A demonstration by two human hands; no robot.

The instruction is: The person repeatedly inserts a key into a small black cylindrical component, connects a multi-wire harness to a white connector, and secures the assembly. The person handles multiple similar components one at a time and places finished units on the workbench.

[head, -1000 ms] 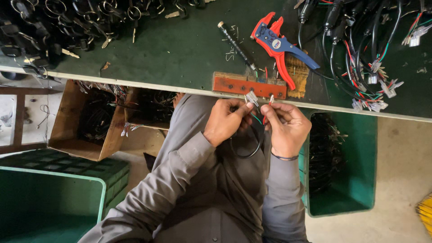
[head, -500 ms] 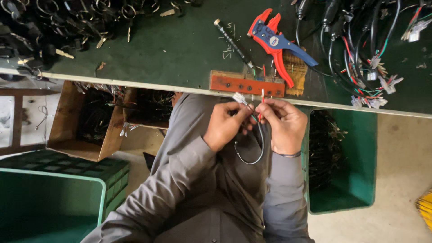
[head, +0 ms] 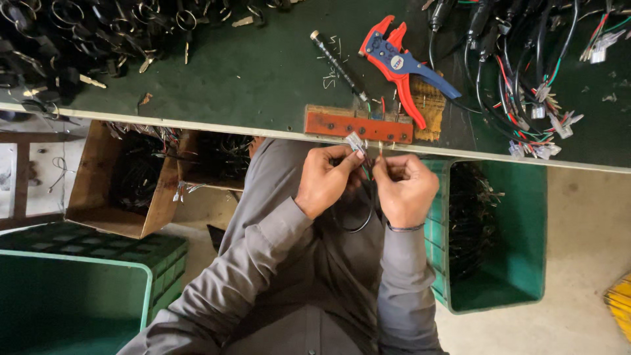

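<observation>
My left hand (head: pixel 323 181) pinches a small white plastic connector (head: pixel 355 141) just below the bench's front edge. Close beside it, my right hand (head: pixel 405 191) grips a thin wire (head: pixel 380 156) with its tip pointing up next to the connector. A black cable loop (head: pixel 355 225) hangs under both hands over my lap. Both arms wear grey sleeves.
On the green bench (head: pixel 263 72) lie a red and blue wire stripper (head: pixel 399 64), a thin black tool (head: pixel 335 62), a red block (head: pixel 358 125) at the edge, wire harnesses (head: pixel 526 85) right and dark key switches (head: pixel 66 39) left. Below stand a cardboard box (head: pixel 92 197) and green crates (head: pixel 519 263).
Both hands have kept together at the bench edge, shifting slightly. The connector now sits higher in my left fingers and the black cable hangs in a loop below.
</observation>
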